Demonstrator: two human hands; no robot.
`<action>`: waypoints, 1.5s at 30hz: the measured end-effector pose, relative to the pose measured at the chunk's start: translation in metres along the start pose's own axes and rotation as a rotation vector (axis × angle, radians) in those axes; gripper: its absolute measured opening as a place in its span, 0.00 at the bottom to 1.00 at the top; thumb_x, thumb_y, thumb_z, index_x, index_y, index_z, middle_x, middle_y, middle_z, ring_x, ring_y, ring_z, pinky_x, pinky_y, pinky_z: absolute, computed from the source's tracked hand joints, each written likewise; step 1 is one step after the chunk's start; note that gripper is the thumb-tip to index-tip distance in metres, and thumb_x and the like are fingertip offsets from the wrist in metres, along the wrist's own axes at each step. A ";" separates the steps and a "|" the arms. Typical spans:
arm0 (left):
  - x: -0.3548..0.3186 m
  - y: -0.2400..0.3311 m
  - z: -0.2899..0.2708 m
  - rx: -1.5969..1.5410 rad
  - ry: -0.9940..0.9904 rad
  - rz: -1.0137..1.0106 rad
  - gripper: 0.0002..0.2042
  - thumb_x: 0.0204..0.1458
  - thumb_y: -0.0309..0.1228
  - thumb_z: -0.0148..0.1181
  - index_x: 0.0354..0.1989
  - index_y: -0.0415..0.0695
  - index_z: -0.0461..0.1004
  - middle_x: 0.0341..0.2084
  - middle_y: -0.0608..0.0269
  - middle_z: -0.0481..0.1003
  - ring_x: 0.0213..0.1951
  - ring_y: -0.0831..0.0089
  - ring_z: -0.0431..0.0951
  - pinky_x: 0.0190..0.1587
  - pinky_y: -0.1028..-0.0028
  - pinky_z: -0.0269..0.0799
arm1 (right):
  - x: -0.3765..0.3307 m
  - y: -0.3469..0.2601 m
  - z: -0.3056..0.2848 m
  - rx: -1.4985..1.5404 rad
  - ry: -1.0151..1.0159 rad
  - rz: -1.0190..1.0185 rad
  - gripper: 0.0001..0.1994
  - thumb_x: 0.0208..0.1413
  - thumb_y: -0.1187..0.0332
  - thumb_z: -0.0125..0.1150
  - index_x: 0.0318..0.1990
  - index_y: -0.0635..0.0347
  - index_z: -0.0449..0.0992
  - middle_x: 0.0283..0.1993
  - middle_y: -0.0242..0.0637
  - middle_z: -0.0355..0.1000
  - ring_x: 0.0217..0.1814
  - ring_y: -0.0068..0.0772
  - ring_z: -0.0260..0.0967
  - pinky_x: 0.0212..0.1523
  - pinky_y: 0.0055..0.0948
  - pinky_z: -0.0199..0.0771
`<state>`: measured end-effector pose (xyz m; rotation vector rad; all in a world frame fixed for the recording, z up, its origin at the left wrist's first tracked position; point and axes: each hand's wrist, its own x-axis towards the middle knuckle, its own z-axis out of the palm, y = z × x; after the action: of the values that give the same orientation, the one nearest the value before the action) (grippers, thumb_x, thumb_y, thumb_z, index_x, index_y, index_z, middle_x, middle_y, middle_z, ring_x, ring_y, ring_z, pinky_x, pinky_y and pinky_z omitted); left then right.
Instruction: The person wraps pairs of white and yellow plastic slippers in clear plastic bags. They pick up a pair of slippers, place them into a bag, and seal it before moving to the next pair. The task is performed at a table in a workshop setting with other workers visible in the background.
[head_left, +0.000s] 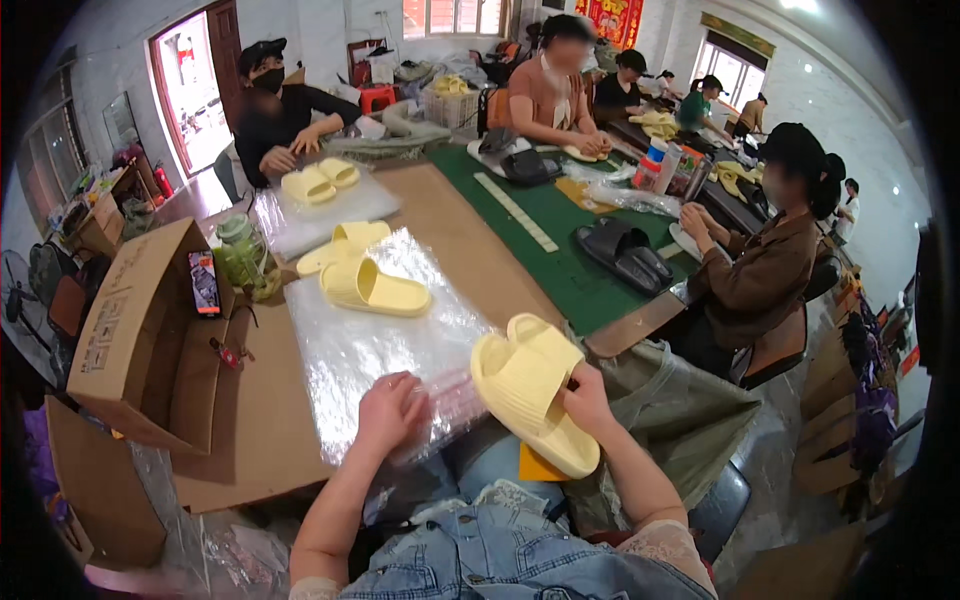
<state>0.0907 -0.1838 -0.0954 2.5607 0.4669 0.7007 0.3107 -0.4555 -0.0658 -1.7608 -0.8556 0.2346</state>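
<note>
My right hand [587,400] is closed on a pair of pale yellow slippers [540,420], held together over the table's near edge. Its thumb and fingers grip them from the right side. My left hand [392,412] is over a stack of clear plastic bags [350,345], its fingers bent and their tips smeared by motion. Whether those fingers grip a bag cannot be told. Farther up the stack lies a yellow slipper [385,290], and another yellow slipper [345,245] sits just behind it.
An open cardboard box [150,330] with a phone [204,283] stands at left, beside a jar [245,258]. Across the table a co-worker sits by more yellow slippers [320,180]. Black slippers [622,255] lie on the green mat [490,240]; other people work along it.
</note>
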 end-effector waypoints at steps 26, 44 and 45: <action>0.018 -0.047 -0.003 -0.453 0.148 -0.456 0.11 0.59 0.36 0.60 0.40 0.44 0.84 0.32 0.59 0.80 0.32 0.68 0.78 0.37 0.68 0.72 | -0.009 -0.019 0.018 0.058 -0.141 -0.030 0.14 0.53 0.74 0.67 0.47 0.65 0.78 0.40 0.37 0.76 0.40 0.26 0.72 0.42 0.27 0.71; 0.025 -0.022 -0.016 -0.797 -0.044 -0.504 0.08 0.59 0.30 0.60 0.35 0.37 0.79 0.23 0.71 0.72 0.27 0.82 0.68 0.32 0.78 0.65 | -0.019 -0.039 0.025 -0.199 -0.149 -0.128 0.15 0.47 0.70 0.70 0.44 0.60 0.80 0.32 0.42 0.73 0.28 0.36 0.71 0.31 0.33 0.71; 0.023 -0.016 -0.017 -0.840 -0.077 -0.496 0.08 0.59 0.30 0.60 0.34 0.37 0.78 0.22 0.71 0.72 0.27 0.81 0.68 0.32 0.78 0.65 | -0.020 -0.042 0.026 -0.210 -0.175 -0.169 0.14 0.46 0.70 0.69 0.43 0.60 0.80 0.32 0.43 0.73 0.28 0.39 0.71 0.31 0.34 0.71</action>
<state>0.0969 -0.1549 -0.0807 1.5941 0.5929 0.4680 0.2641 -0.4441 -0.0432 -1.8687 -1.1859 0.1947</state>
